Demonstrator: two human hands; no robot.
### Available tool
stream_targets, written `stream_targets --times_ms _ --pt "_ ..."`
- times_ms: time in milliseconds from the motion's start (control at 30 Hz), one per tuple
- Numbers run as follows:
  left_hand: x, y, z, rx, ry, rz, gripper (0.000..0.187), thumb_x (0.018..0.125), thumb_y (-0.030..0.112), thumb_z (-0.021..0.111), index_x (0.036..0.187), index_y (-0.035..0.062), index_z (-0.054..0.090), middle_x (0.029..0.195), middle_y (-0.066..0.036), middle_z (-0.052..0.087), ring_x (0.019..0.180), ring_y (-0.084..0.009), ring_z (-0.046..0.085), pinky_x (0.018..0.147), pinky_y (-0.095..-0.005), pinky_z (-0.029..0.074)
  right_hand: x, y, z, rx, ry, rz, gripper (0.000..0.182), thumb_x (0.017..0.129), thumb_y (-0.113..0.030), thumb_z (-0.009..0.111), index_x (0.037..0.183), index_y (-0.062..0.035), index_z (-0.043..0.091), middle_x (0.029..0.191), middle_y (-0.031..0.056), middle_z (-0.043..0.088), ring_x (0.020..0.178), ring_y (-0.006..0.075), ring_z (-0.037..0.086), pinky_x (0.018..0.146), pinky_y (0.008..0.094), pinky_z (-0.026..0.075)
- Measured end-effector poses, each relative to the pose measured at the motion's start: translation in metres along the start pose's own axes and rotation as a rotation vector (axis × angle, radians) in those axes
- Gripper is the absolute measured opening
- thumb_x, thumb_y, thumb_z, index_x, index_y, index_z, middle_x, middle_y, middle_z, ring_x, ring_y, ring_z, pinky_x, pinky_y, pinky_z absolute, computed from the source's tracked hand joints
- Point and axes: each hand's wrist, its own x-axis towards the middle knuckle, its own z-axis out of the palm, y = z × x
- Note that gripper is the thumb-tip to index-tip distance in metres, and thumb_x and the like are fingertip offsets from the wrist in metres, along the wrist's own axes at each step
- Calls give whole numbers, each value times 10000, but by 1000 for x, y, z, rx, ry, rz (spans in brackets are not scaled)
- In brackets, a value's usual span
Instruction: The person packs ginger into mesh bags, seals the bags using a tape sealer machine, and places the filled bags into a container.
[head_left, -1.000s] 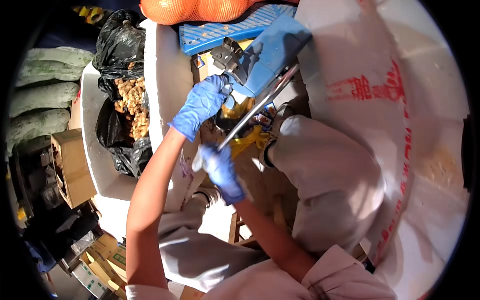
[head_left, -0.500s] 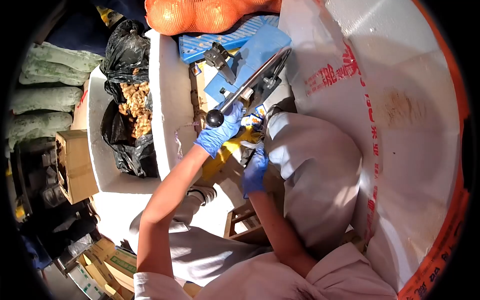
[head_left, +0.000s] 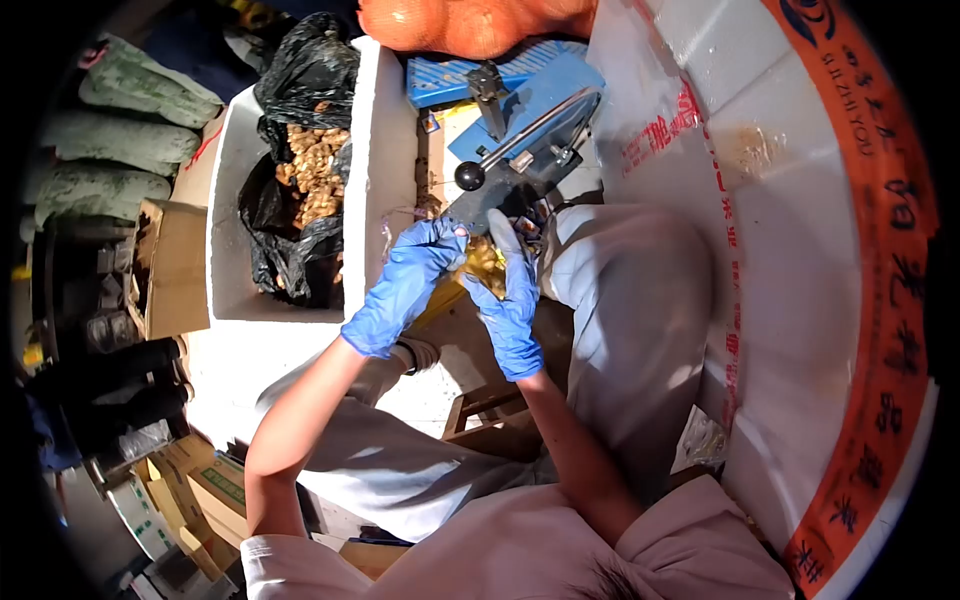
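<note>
My left hand (head_left: 412, 270), in a blue glove, has its fingertips pinched at the upper left side of a small yellowish see-through bag (head_left: 484, 262). The bag's contents are too blurred to name. My right hand (head_left: 512, 305), also gloved in blue, holds the bag from the right, fingers pointing up and thumb apart, with the bag in the gap. Just above both hands is a blue hand-lever device (head_left: 530, 120), its bar ending in a black ball knob (head_left: 470, 177). Neither hand touches the knob.
On the left, a white foam box (head_left: 385, 150) holds ginger-like pieces (head_left: 315, 165) in black plastic. An orange net sack (head_left: 470, 25) lies at the top. Large white wrapped bundles (head_left: 800, 260) line the right. Cardboard boxes (head_left: 172, 270) and greenish-white long vegetables (head_left: 115, 195) stand further left.
My left hand has let go of the lever's ball knob and moved down to the bag. My right hand has shifted up slightly, its fingers more stretched. The whole view has moved a little.
</note>
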Motion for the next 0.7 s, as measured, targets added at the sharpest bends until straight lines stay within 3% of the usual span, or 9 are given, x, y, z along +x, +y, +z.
stream_targets --times_ms 33,100,167,233,300,400,533,633,700 --pt "-13 13 1 14 44 -83 64 804 70 540 863 58 563 749 41 535 673 -41 488 618 -166 403 0 -5 1 -13 -68 -9 586 644 -137 692 1159 -12 442 1131 141 484 993 248 492 858 319 384" --pt "-31 32 -3 -162 -22 -35 88 782 19 535 857 46 572 730 32 552 606 -36 482 555 -146 393 -4 -23 9 19 -102 10 537 652 -137 688 1125 -6 472 1087 143 509 951 246 513 831 312 400" --pt "-46 45 -7 -39 -2 59 90 774 16 538 851 44 576 709 29 550 575 -34 475 526 -140 379 1 -45 13 40 -133 21 489 659 -137 685 1092 0 502 1043 145 534 910 244 533 804 305 417" --pt "-58 60 -12 -108 73 -12 61 784 72 558 833 41 576 664 35 536 542 -34 454 499 -147 358 9 -72 13 17 -237 -32 418 666 -125 682 1032 17 539 947 135 571 870 221 546 788 291 422" --pt "-61 61 -23 -139 60 56 67 788 92 561 823 37 575 642 32 530 534 -39 449 499 -157 353 23 -91 12 150 -361 89 292 699 -76 642 958 38 571 880 125 591 839 196 556 758 279 431" --pt "-65 64 -28 -189 49 147 61 792 92 555 811 37 573 647 28 526 540 -45 447 507 -165 353 34 -98 17 64 -400 -44 216 692 -47 629 894 18 588 879 108 580 806 199 551 738 267 428" --pt "-75 76 -28 -115 33 210 62 787 92 553 810 37 567 675 31 529 587 -40 461 530 -158 360 49 -106 23 -120 -419 -380 190 598 -38 670 749 -10 559 767 98 510 714 224 507 650 297 421" --pt "-72 72 -33 -60 -18 256 132 791 146 563 845 30 532 704 19 502 610 -54 439 560 -175 369 52 -118 21 -172 -488 -527 184 645 -31 617 818 -23 554 772 97 484 721 248 476 678 322 413" --pt "-69 71 -38 96 -39 456 127 803 141 542 852 26 521 748 5 486 676 -55 431 603 -177 367 54 -115 18 -493 -374 -1054 187 629 -78 586 808 -71 535 876 91 475 857 274 479 778 416 404"
